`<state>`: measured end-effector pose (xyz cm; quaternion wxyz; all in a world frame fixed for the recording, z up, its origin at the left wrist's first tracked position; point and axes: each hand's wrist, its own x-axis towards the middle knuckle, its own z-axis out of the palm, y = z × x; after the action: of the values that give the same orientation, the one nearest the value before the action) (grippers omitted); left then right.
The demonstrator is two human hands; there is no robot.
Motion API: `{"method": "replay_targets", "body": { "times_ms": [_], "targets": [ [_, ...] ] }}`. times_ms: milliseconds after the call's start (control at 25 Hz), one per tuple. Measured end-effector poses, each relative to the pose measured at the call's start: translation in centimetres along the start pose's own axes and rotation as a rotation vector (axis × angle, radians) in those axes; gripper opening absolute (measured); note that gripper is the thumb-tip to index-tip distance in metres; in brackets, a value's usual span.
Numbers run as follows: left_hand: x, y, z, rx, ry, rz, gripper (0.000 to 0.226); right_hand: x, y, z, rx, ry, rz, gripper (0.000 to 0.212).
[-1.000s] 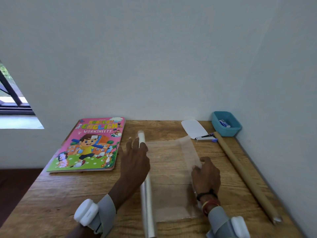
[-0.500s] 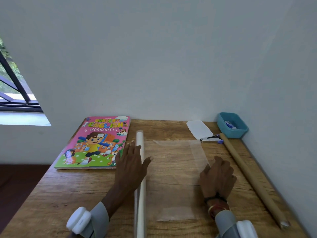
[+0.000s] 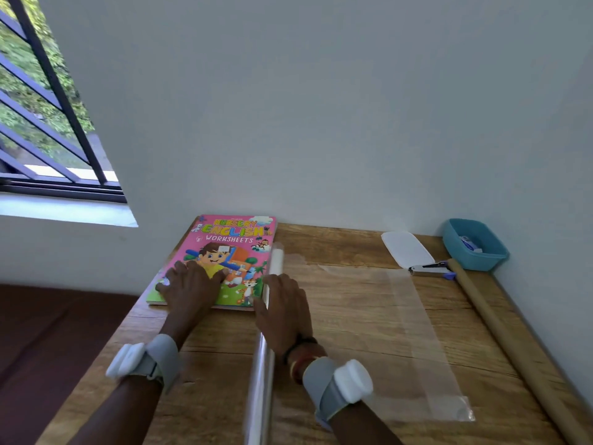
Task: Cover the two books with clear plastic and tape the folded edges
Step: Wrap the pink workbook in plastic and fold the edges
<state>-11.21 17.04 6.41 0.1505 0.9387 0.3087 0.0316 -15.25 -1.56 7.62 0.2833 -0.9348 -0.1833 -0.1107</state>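
Wooden table [image 3: 224,348] beneath a pale wall: we see the pink worksheets book [image 3: 234,248] flat at the far left, its right edge against the roll of clear plastic [image 3: 261,380]; our left hand [image 3: 192,289] presses the cover, fingers spread; our right hand [image 3: 284,306] lies over the roll, fingers draped across it, gripping or merely pressing we cannot tell; the unrolled sheet [image 3: 385,316] stretches right toward a cardboard tube [image 3: 500,332]; only one book shows. Released, the roll could, we judge, recoil and curl the sheet; dragging the book across may wrinkle it.
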Motion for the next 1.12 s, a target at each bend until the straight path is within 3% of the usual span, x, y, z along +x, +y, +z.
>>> {"method": "replay_targets", "body": {
  "times_ms": [160, 280, 400, 520, 640, 720, 800, 920, 1000, 1120],
  "targets": [
    [1.5, -1.5, -1.8, -0.061, -0.026, -0.087, 0.11, 0.1, -0.3, 1.9, -0.036, 0.001, -0.038, 0.041],
    [2.2, -1.7, -2.7, -0.053, -0.042, -0.12, 0.113, -0.1, 0.2, 2.2, -0.009, 0.026, -0.019, 0.043],
    [3.0, -2.0, -4.8, -0.156, -0.098, -0.1, 0.09, -0.2, 0.7, 2.2, 0.028, 0.043, 0.004, 0.044],
    [3.1, -1.0, -9.0, -0.221, -0.017, -0.056, 0.054, -0.5, 1.3, 2.3, 0.128, 0.021, -0.015, 0.045],
    [0.9, 1.4, -13.6, -0.251, 0.23, 0.059, 0.041, -0.6, 1.4, 1.1, 0.448, 0.056, 0.151, 0.044],
    [-1.5, 2.7, -16.0, -0.333, 0.377, 0.174, 0.036, -0.1, 1.2, -2.6, 0.892, 0.09, 0.405, 0.049],
    [-3.6, 3.9, -17.1, -0.596, 0.248, 0.244, 0.03, 0.5, 1.7, -6.6, 1.322, 0.017, 0.577, 0.067],
    [-6.6, 5.8, -15.6, -0.828, -0.182, 0.303, 0.021, -0.8, 4.6, -12.1, 1.713, -0.145, 0.463, 0.066],
    [-9.3, 6.7, -12.9, -0.798, -0.419, 0.296, 0.018, -2.7, 7.1, -13.9, 1.621, -0.205, 0.556, 0.055],
    [-13.4, 6.1, -8.6, -0.818, -0.728, 0.127, 0.028, -6.9, 10.7, -14.5, 1.308, -0.198, 0.768, 0.035]
  ]
}}
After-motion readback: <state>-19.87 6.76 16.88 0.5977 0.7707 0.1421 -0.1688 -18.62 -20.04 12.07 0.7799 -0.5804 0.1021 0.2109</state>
